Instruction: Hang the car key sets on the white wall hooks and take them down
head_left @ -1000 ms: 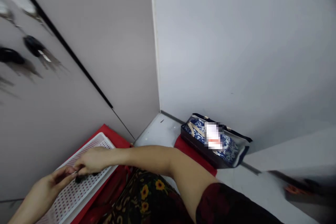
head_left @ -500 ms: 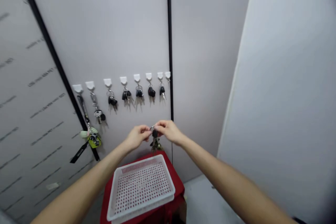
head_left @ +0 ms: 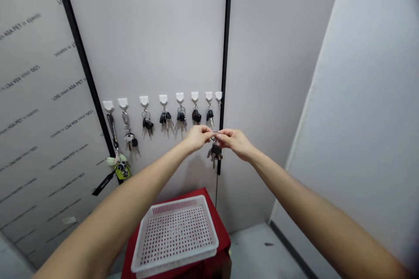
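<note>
Both hands pinch the ring of one bunch of keys (head_left: 215,151), which dangles below my fingers in front of the wall. My left hand (head_left: 199,136) has thumb and forefinger closed on the ring's left side. From the right, my right hand (head_left: 236,141) grips the same ring. Just above them is the rightmost white hook (head_left: 218,96), with a small metal piece under it. Beside it, another white hook (head_left: 208,96) carries a black-headed key bunch (head_left: 210,115). My fingers partly hide the ring.
More key bunches hang along the row to the left, among them a black-headed set (head_left: 147,124) and a lanyard with a green charm (head_left: 119,168). Below stands a white perforated basket (head_left: 176,257) on a red-covered stand (head_left: 222,226). A black strip (head_left: 225,52) runs down the wall.
My hands have risen and moved right with the key bunch, from above the basket's back edge to just under the rightmost hooks. The view has shifted slightly.
</note>
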Demonstrator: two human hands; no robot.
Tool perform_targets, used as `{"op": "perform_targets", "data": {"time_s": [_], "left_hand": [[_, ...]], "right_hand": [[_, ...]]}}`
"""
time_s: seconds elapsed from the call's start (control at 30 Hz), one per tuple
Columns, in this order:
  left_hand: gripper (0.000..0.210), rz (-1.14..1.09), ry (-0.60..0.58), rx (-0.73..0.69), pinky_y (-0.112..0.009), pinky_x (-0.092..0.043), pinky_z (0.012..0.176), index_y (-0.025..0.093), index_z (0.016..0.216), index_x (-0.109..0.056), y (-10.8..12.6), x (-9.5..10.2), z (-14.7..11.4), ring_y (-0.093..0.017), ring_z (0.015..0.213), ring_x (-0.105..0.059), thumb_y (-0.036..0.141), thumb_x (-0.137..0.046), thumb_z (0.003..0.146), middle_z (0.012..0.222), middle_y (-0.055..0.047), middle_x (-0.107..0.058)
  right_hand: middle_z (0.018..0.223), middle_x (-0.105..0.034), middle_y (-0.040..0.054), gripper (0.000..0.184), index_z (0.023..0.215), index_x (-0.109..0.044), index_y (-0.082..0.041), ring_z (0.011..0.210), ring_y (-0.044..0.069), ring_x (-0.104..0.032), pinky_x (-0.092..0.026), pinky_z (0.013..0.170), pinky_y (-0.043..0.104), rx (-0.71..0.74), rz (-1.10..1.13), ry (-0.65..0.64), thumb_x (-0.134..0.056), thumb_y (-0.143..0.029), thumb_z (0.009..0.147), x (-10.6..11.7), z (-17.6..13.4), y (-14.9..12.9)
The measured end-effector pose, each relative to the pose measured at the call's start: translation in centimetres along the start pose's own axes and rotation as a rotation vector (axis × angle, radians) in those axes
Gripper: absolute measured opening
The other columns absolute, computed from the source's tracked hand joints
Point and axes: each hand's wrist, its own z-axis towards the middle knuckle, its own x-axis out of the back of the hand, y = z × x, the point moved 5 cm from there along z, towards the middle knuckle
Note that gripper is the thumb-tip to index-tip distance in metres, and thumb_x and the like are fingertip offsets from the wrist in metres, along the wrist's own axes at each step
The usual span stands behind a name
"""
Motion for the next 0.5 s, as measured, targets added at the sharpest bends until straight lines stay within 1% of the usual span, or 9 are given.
{"op": "perform_targets", "data": {"time_s": [0.1,0.17,0.23,0.3,0.4,0.5], "left_hand": [[0.007,-0.058,0.02,0.017,-0.017,-0.034,0.045,0.012,0.058,-0.047,0.3,-0.4,0.3,-0.003,0.042,-0.041,0.019,-0.046,0.061,0.047,0.003,-0.045],[0.006,-0.089,0.058,0.022,-0.017,-0.035,0.045,0.012,0.064,-0.048,0.5,-0.5,0.5,-0.004,0.044,-0.043,0.016,-0.044,0.062,0.052,0.002,-0.047],[0.012,-0.087,0.095,0.007,-0.017,-0.036,0.047,0.012,0.073,-0.048,0.7,-0.6,0.9,-0.005,0.05,-0.047,0.015,-0.042,0.063,0.061,0.0,-0.052],[0.019,-0.056,0.105,-0.041,-0.019,-0.038,0.052,0.013,0.081,-0.048,0.8,-0.8,1.6,-0.007,0.059,-0.05,0.014,-0.042,0.063,0.072,-0.003,-0.055],[0.027,-0.001,0.102,-0.134,-0.021,-0.038,0.065,0.013,0.088,-0.048,1.0,-1.3,2.7,-0.009,0.073,-0.05,0.013,-0.044,0.062,0.086,-0.006,-0.055],[0.031,0.038,0.108,-0.165,-0.023,-0.036,0.072,0.012,0.093,-0.048,1.2,-1.8,3.5,-0.011,0.08,-0.048,0.012,-0.044,0.062,0.091,-0.007,-0.054]], "right_hand": [[0.051,-0.052,-0.0019,0.01,0.063,-0.053,-0.012,0.044,0.004,-0.047,-0.04,0.046,0.017,0.003,0.045,0.038,-0.05,-0.021,0.061,0.4,0.4,-0.3],[0.052,-0.053,-0.0014,0.008,0.063,-0.052,-0.012,0.042,0.003,-0.047,-0.04,0.045,0.017,0.011,0.071,0.098,-0.048,-0.019,0.063,1.0,1.0,-0.8],[0.052,-0.052,-0.0016,0.007,0.062,-0.051,-0.012,0.041,0.003,-0.046,-0.04,0.043,0.016,0.023,0.096,0.178,-0.046,-0.016,0.064,1.8,1.9,-1.6],[0.05,-0.052,-0.002,0.007,0.062,-0.05,-0.012,0.04,0.002,-0.045,-0.039,0.042,0.015,0.05,0.11,0.263,-0.044,-0.014,0.065,2.7,3.1,-2.5],[0.048,-0.05,-0.0026,0.007,0.06,-0.048,-0.012,0.039,0.002,-0.044,-0.04,0.041,0.014,0.089,0.098,0.367,-0.044,-0.013,0.065,3.9,5.1,-3.6],[0.047,-0.05,-0.0027,0.009,0.056,-0.045,-0.013,0.037,0.002,-0.044,-0.04,0.04,0.015,0.092,0.076,0.446,-0.045,-0.012,0.065,4.5,6.8,-3.9]]}}
